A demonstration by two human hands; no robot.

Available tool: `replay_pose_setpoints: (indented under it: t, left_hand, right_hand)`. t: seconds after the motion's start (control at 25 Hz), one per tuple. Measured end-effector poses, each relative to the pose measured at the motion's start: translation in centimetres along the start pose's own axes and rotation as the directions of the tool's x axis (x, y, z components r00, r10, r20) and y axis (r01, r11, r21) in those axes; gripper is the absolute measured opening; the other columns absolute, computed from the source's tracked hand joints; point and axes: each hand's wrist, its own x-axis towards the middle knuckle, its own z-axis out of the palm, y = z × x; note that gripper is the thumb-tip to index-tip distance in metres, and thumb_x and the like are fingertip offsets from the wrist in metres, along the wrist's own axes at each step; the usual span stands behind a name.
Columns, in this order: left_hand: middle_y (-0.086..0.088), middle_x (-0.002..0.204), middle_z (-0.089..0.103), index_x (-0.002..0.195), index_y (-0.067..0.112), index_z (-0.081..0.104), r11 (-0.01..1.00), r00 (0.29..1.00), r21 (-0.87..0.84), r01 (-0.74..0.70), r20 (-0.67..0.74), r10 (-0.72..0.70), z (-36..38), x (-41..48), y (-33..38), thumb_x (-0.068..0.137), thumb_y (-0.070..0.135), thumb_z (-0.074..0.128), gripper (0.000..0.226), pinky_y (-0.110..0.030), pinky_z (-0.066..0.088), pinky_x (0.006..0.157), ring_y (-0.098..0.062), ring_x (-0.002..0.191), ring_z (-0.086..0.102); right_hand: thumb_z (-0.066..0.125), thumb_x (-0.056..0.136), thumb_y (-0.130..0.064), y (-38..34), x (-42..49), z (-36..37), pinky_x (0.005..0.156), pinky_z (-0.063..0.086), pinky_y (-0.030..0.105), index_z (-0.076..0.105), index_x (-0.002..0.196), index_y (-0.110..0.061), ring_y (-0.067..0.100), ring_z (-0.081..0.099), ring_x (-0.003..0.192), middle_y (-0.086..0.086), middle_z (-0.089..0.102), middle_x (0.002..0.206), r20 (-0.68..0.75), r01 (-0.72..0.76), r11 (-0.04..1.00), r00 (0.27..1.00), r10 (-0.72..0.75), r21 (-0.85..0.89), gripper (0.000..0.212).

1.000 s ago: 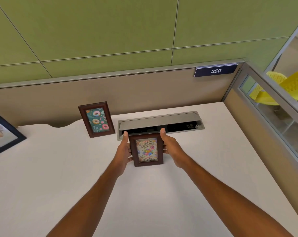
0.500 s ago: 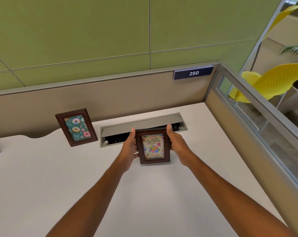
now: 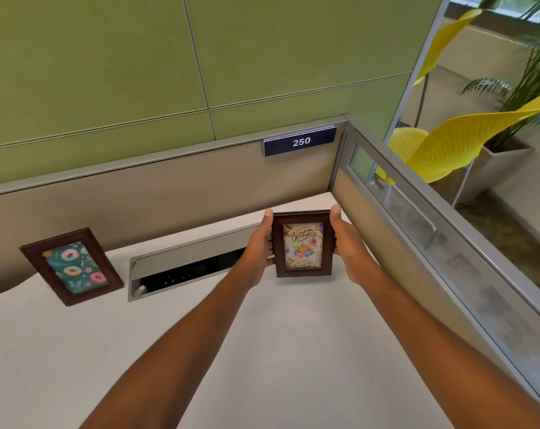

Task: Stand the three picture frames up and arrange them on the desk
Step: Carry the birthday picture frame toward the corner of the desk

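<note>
A dark brown frame with a Happy Birthday picture point(image 3: 302, 244) is upright near the back right corner of the white desk point(image 3: 262, 351). My left hand point(image 3: 261, 246) grips its left edge and my right hand point(image 3: 344, 243) grips its right edge, thumbs up at the top corners. Whether its base touches the desk I cannot tell. A second brown frame with a donut picture point(image 3: 72, 266) stands at the back left, leaning toward the partition. The third frame is out of view.
An open grey cable tray point(image 3: 185, 261) is set into the desk between the two frames. A beige partition with a "250" sign point(image 3: 299, 141) runs along the back. A glass-topped side partition point(image 3: 417, 243) closes the right side. Yellow chairs point(image 3: 448, 144) stand beyond it.
Both hands have carried the birthday frame rightward and farther back, from in front of the cable tray toward the back right corner. The black frame at far left has left the view.
</note>
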Motion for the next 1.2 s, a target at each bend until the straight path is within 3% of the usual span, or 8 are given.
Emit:
replay_pose_setpoints:
  t: [0.24,0.44,0.52,0.72,1.04,1.2]
  left_hand:
    - [-0.005,0.131,0.080,0.137,0.027,0.072,0.999,0.998,0.044,-0.007,0.063,0.005,5.0,6.7,3.9,0.093,0.091,0.038,0.085,-0.057,0.046,0.121,-0.027,0.123,0.074]
    - [-0.007,0.132,0.079,0.135,0.023,0.074,0.997,0.998,0.078,-0.022,0.053,0.017,6.8,12.3,5.9,0.095,0.089,0.035,0.086,-0.056,0.047,0.120,-0.030,0.126,0.072]
    - [-0.008,0.130,0.080,0.134,0.021,0.074,0.997,0.999,0.080,-0.017,0.040,0.014,7.1,14.5,6.3,0.098,0.087,0.034,0.085,-0.053,0.049,0.118,-0.029,0.125,0.073]
    - [-0.008,0.128,0.081,0.133,0.020,0.075,0.995,1.000,0.095,-0.010,0.023,0.008,7.5,18.6,6.6,0.098,0.087,0.034,0.085,-0.050,0.051,0.115,-0.029,0.123,0.074]
    - [-0.005,0.132,0.079,0.135,0.025,0.073,0.994,0.999,0.107,0.000,0.045,-0.005,7.4,21.2,6.2,0.095,0.090,0.032,0.086,-0.055,0.046,0.120,-0.028,0.126,0.072]
    - [-0.005,0.133,0.078,0.136,0.024,0.072,0.994,0.999,0.105,0.009,0.044,-0.014,7.2,21.8,5.9,0.095,0.091,0.031,0.088,-0.056,0.046,0.120,-0.029,0.128,0.071]
  right_hand:
    - [0.037,0.096,-0.085,-1.7,6.5,-4.5,0.066,0.059,0.023,0.082,0.096,-0.035,0.005,0.083,0.084,-0.010,0.087,0.093,-0.089,0.012,0.998,0.996,-0.007,0.059,0.067]
    - [0.037,0.090,-0.090,-2.2,12.1,-5.9,0.054,0.059,0.013,0.082,0.087,-0.057,0.004,0.083,0.081,-0.014,0.086,0.089,-0.100,0.050,0.995,0.994,-0.041,0.087,0.055]
    - [0.039,0.086,-0.092,-2.3,14.0,-6.0,0.051,0.058,0.014,0.082,0.087,-0.055,0.003,0.082,0.077,-0.015,0.085,0.086,-0.128,0.053,0.994,0.991,-0.040,0.100,0.056]
    - [0.037,0.090,-0.088,-1.6,17.6,-6.0,0.049,0.058,0.015,0.074,0.115,-0.037,0.002,0.082,0.075,-0.018,0.084,0.083,-0.182,0.038,0.995,0.983,-0.020,0.095,0.067]
    - [0.038,0.087,-0.091,-0.7,20.2,-5.8,0.059,0.061,0.024,0.078,0.093,-0.043,0.010,0.084,0.081,-0.010,0.086,0.090,-0.204,0.011,0.994,0.979,0.012,0.112,0.063]
    - [0.039,0.089,-0.090,-0.2,20.5,-5.8,0.051,0.060,0.017,0.077,0.101,-0.038,0.009,0.084,0.079,-0.010,0.086,0.089,-0.220,0.019,0.992,0.975,0.010,0.128,0.065]
